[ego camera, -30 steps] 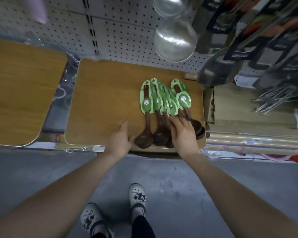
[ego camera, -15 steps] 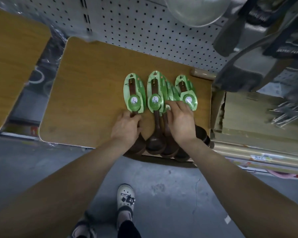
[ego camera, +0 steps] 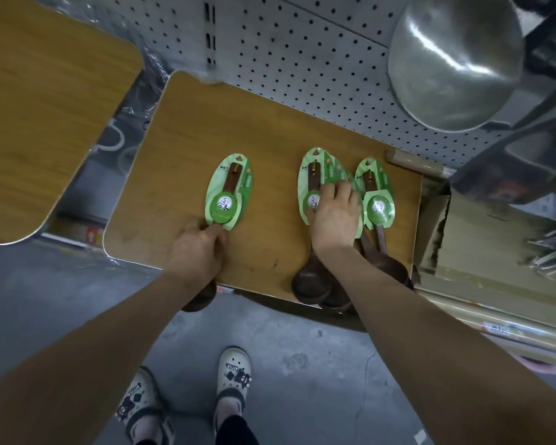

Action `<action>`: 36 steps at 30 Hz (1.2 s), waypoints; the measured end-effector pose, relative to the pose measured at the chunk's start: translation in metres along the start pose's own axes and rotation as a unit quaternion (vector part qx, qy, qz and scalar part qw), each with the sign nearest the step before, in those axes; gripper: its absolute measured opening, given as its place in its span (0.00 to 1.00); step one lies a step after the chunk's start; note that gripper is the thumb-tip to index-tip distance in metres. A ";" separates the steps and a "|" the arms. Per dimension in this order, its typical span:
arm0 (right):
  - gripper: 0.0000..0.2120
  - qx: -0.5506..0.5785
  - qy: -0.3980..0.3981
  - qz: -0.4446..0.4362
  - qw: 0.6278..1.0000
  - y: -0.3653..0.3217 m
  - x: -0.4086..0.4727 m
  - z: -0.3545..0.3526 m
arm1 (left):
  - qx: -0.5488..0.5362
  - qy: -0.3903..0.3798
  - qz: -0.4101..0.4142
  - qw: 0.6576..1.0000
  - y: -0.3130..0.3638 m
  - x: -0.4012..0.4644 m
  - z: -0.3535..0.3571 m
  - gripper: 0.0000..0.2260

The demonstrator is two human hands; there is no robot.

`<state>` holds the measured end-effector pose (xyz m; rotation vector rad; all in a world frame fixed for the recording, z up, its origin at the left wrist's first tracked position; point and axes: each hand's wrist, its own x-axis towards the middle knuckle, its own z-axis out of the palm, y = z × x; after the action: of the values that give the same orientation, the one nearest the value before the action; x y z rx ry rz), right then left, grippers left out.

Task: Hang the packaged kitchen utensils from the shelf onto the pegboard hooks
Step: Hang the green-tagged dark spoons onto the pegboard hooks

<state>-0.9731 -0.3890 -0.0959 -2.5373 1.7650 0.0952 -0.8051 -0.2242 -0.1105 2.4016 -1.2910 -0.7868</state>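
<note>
1 head-worn wide-angle view, looking steeply down and forward from above. Close over the wooden shelf (ego camera: 180, 175) and pegboard (ego camera: 302, 59); floor (ego camera: 302, 380) at bottom.

I see one green-carded wooden ladle (ego camera: 228, 194) lying alone mid-shelf (ego camera: 270, 130); remaining carded ladles (ego camera: 321, 181) overlap near shelf's right edge, bowls overhanging front.

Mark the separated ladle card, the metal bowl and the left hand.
separated ladle card (ego camera: 228, 191): head view, middle of the green backing card.
metal bowl (ego camera: 453, 59): head view, shiny outer side.
left hand (ego camera: 199, 248): head view, back of the hand.
</note>
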 end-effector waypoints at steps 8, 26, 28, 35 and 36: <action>0.18 0.133 -0.015 0.006 0.991 -0.023 -0.014 -0.012 | -0.089 0.003 -0.016 0.996 -0.017 -0.022 -0.023 0.07; 0.28 0.378 0.000 -0.078 0.922 -0.091 -0.170 -0.190 | -0.199 0.077 0.072 0.974 -0.018 -0.159 -0.185 0.18; 0.29 0.401 0.019 -0.088 0.911 -0.094 -0.183 -0.213 | -0.197 0.087 0.097 0.972 -0.014 -0.170 -0.205 0.20; 0.29 0.455 0.113 -0.089 0.879 -0.102 -0.199 -0.296 | -0.217 0.129 0.206 0.946 0.003 -0.192 -0.279 0.24; 0.29 0.466 0.130 -0.092 0.871 -0.103 -0.200 -0.308 | -0.219 0.135 0.216 0.942 0.006 -0.194 -0.291 0.24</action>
<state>-0.9389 -0.1898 0.2274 -1.9838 1.1462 -0.9087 -0.7226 -0.0641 0.1888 1.7224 -1.2974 -0.5230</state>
